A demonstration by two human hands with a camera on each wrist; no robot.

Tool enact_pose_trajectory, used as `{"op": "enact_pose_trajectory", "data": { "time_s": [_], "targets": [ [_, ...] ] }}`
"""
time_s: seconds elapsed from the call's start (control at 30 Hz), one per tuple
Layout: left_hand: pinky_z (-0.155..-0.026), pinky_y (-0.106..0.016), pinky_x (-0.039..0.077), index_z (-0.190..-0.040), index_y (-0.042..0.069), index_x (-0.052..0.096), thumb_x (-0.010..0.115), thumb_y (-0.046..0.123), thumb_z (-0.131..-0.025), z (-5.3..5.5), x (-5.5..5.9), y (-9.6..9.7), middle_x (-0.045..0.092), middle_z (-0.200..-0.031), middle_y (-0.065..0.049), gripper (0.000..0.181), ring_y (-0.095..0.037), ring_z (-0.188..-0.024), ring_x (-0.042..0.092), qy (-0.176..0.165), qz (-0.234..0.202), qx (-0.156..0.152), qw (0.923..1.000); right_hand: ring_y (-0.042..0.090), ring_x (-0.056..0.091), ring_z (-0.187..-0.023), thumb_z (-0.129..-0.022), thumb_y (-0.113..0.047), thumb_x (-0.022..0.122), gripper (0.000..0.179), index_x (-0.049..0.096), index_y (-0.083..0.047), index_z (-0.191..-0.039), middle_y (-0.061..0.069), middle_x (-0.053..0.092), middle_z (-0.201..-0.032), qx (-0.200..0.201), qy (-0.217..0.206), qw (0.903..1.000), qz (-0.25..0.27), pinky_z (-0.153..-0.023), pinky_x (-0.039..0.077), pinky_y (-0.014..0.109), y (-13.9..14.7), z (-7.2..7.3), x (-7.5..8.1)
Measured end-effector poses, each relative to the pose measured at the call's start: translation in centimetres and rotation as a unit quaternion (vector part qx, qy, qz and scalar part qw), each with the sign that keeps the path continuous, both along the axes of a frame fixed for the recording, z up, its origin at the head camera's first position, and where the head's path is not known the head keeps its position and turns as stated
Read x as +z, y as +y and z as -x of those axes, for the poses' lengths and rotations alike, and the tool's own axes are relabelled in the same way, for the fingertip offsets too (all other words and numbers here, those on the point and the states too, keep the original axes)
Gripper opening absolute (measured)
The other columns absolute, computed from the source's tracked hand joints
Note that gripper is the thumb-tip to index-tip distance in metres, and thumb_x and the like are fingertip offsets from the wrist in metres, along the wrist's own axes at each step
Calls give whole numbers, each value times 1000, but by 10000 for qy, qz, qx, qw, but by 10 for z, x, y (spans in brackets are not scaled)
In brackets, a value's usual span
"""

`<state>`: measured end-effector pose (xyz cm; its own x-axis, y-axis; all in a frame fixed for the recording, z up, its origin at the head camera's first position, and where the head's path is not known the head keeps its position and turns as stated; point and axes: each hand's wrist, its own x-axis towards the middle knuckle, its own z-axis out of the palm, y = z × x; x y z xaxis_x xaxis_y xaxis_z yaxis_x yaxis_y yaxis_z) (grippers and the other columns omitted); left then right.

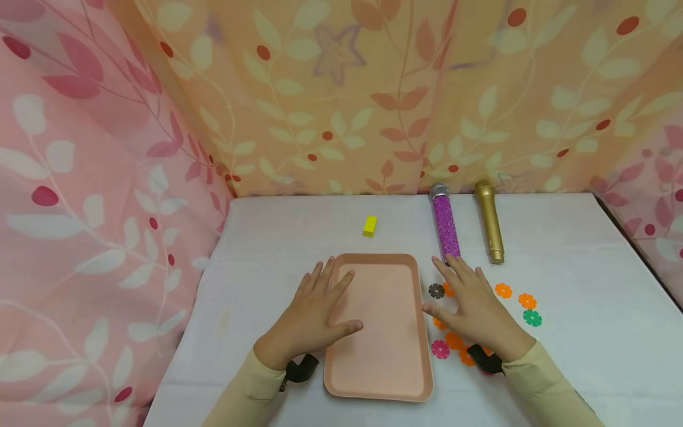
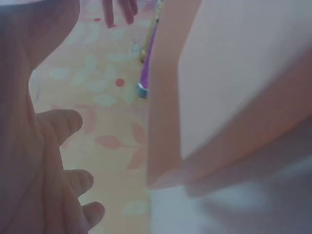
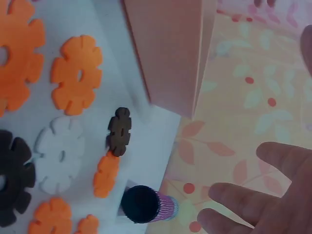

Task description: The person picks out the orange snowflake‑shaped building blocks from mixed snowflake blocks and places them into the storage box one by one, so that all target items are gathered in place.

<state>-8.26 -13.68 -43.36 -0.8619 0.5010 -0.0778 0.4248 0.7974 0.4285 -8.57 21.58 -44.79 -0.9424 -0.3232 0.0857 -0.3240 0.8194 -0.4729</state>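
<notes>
A peach-coloured plastic tray (image 1: pixel 381 356) lies on the white-covered table. Over its left rim, my left hand (image 1: pixel 312 314) hovers with straight, spread fingers and holds nothing. My right hand (image 1: pixel 477 311) is spread in the same way to the right of the tray, above several flower-shaped notched discs, among them a pink disc (image 1: pixel 440 349) and a green disc (image 1: pixel 532 318). In the right wrist view, a dark disc (image 3: pixel 119 131) and an orange disc (image 3: pixel 77 74) lie beside the tray's wall (image 3: pixel 170 53). Part of the disc group is hidden under my right hand and wrist.
Beyond my right fingertips lies a purple glittery microphone (image 1: pixel 446 224), with a gold microphone (image 1: pixel 489 222) to its right. A small yellow block (image 1: pixel 370 226) sits behind the tray. A floral curtain (image 1: pixel 341 118) hangs along the table's back edge, with pink floral cloth (image 1: pixel 96 237) at the left.
</notes>
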Motion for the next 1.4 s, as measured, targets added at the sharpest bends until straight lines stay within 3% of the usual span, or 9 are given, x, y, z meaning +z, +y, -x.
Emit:
{"op": "enact_pose_trajectory", "data": {
  "time_s": [0.17,0.3,0.4,0.53,0.7,0.87,1.07,1.27,1.4],
  "targets": [
    [-127,-60,4,-171,27,10,52,77,-96,1,-14,-5,0,-176,-16,99,-42,-161,1,-312,-168,160,9992,50,31,-150,-95,-52,74,79,49,-9,-157,26,41,-161,-18,-105,9999,135,-118,17,74,7,0,-6],
    [-127,-60,5,-171,21,9,53,74,-97,1,-22,-7,4,-175,-18,101,-42,-161,3,-611,-390,267,9970,47,48,-138,-94,-39,79,59,66,-7,-142,21,58,-147,-50,-133,9998,135,-112,35,70,10,-2,-10],
    [-125,-62,14,-171,17,11,55,72,-97,0,-27,-9,12,-174,-19,102,-42,-160,13,-749,-554,390,9949,42,59,-126,-92,-32,82,47,74,-8,-131,15,67,-134,-80,-246,9997,42,-103,48,64,10,-4,-14],
    [-116,-60,35,-170,13,14,56,71,-98,-1,-35,-11,37,-162,-19,102,-40,-146,39,-742,-635,499,9940,30,64,-104,-90,-25,84,40,76,-7,-126,10,71,-119,-70,-542,9985,-58,-88,58,50,10,-7,-18],
    [-111,-53,43,-170,9,12,55,62,-103,0,-43,-14,50,-151,-18,95,-32,-136,51,-900,-995,474,9898,16,58,-88,-90,-21,85,40,75,-5,-125,2,67,-107,-111,-894,9959,-94,-69,54,31,8,-5,-21],
    [-122,-47,33,-170,9,7,52,35,-110,1,-51,-18,27,-171,-11,79,-22,-155,32,-1010,-1534,532,9815,14,57,-83,-89,-19,85,34,76,-4,-119,4,67,-107,-69,-1106,9938,-108,-67,53,26,3,-3,-26],
    [-123,-47,30,-169,9,15,43,21,-113,0,-64,-11,27,-169,-12,63,-25,-155,31,-712,-1762,746,9789,12,53,-74,-89,-15,84,13,77,-9,-99,0,62,-96,-94,-1140,9933,-180,-61,49,25,5,-6,-24],
    [-119,-50,38,-169,10,21,46,17,-112,-6,-78,-8,37,-165,-14,63,-28,-149,42,-295,-1838,961,9778,13,53,-75,-90,-12,82,11,74,-9,-96,0,60,-95,92,-1249,9920,-148,-62,51,25,6,-2,-24],
    [-117,-50,40,-169,12,22,46,17,-111,-6,-79,-8,40,-164,-13,62,-28,-148,44,-202,-1920,1011,9760,14,53,-74,-90,-11,82,12,71,-8,-95,1,59,-91,22,-1547,9879,111,-60,50,27,7,1,-22]
  ]
}}
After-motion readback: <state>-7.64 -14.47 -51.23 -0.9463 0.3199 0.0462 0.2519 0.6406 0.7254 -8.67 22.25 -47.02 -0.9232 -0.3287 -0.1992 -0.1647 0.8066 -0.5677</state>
